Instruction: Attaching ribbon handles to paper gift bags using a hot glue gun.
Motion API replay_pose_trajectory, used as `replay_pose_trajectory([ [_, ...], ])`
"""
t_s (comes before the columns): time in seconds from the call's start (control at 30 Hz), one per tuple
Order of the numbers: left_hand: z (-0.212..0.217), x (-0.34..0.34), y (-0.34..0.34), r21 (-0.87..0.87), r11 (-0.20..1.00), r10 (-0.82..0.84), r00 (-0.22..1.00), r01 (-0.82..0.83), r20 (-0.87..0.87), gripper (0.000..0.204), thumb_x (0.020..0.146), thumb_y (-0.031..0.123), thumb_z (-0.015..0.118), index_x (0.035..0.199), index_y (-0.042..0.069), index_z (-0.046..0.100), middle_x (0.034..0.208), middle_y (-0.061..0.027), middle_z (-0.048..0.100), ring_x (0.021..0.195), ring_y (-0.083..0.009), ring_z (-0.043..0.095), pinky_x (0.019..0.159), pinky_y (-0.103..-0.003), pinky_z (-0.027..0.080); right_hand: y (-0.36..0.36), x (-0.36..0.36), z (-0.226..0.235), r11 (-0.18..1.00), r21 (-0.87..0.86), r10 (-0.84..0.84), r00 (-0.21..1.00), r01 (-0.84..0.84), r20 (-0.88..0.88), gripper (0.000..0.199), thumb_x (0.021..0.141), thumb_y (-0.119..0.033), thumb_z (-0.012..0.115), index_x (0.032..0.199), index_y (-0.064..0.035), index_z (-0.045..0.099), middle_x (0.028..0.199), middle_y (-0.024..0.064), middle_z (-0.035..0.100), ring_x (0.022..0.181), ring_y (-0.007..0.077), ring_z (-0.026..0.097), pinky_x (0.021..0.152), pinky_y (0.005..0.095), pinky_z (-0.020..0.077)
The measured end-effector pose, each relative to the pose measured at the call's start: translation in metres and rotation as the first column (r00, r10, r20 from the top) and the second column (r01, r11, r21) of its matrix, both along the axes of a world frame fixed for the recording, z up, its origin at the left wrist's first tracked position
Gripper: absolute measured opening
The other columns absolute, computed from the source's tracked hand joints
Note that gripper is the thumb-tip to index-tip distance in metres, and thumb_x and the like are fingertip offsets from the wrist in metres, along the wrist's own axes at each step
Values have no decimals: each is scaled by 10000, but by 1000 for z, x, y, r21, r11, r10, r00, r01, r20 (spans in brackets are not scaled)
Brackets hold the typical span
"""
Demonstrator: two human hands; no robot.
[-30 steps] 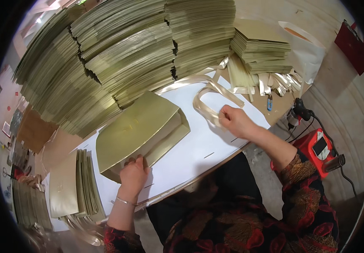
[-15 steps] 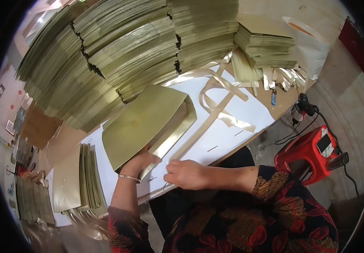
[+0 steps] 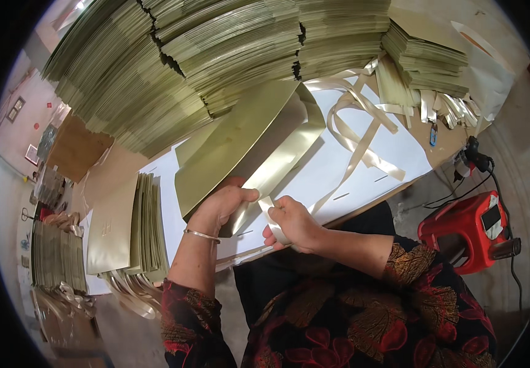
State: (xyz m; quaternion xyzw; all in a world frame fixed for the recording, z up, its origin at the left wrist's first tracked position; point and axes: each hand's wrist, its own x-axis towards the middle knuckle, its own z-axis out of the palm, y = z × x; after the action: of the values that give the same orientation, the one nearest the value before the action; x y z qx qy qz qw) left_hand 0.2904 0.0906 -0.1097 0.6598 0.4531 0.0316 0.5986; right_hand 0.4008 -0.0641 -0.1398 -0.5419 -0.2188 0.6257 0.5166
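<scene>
A gold paper bag lies tilted on white sheets in the middle of the table, with its open side facing me. My left hand grips its near edge; the thumb rests on the shiny side panel and the other fingers are partly hidden in the opening. Close beside it, my right hand pinches a cream satin ribbon, which crosses from the bag's near edge over my fingers. More cream ribbon trails in loops on the white sheet to the right of the bag.
Tall stacks of flat gold bags wall off the table's far side. A smaller stack stands far right, above bundled ribbon ends. More gold bags stand at the left. A red stool and cables are on the right.
The bag has tilted up more, its opening turned further toward me. My right hand has moved up beside my left, and ribbon now shows looped over its fingers. The view has shifted.
</scene>
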Motion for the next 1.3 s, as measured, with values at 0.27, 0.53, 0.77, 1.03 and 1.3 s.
replay_pose_trajectory([
  [0.27, -4, -1, 1, -18, 1000, -16, 995, 18, 94, 410, 794, 100, 662, 1164, -60, 587, 1034, -135, 654, 934, -229, 616, 871, -326, 462, 6, -5, -5, 1000, 9, -24, 999, 24, 28, 227, 982, -178, 405, 1096, 17, 424, 798, 152, 609, 607, 215, 635, 464, 331, 525],
  [0.53, -3, 1, -5, 42, 998, -41, 997, 38, 61, 418, 782, 131, 671, 1145, -60, 590, 1034, -157, 642, 929, -237, 602, 859, -326, 458, 12, -5, -8, 999, 31, -8, 998, 6, 56, 230, 991, -199, 425, 1072, 15, 444, 797, 153, 607, 615, 213, 635, 457, 323, 508],
  [0.77, -11, -1, -3, 91, 996, -11, 999, 7, 45, 403, 774, 134, 677, 1121, -53, 591, 988, -144, 631, 896, -232, 584, 823, -321, 453, 11, -1, -4, 999, 50, 18, 999, -20, 33, 258, 992, -218, 460, 1089, 21, 445, 808, 158, 609, 622, 213, 637, 463, 314, 509],
  [1.03, -6, -10, 0, 89, 994, -69, 994, 62, 81, 409, 730, 91, 680, 1096, -70, 597, 980, -150, 631, 918, -241, 580, 843, -324, 447, -3, 22, 9, 884, 39, 353, 721, -465, 596, 234, 930, -236, 546, 937, -9, 603, 728, 137, 639, 615, 243, 650, 528, 374, 517],
  [1.3, -56, -18, 35, 359, 932, 54, 998, -56, 17, 363, 617, -9, 677, 977, 24, 651, 938, -65, 633, 872, -206, 581, 752, -289, 461, -124, 76, 98, 446, -106, 509, 154, -889, 847, 167, 913, -199, 535, 870, -38, 522, 576, 164, 541, 569, 377, 591, 493, 473, 456],
])
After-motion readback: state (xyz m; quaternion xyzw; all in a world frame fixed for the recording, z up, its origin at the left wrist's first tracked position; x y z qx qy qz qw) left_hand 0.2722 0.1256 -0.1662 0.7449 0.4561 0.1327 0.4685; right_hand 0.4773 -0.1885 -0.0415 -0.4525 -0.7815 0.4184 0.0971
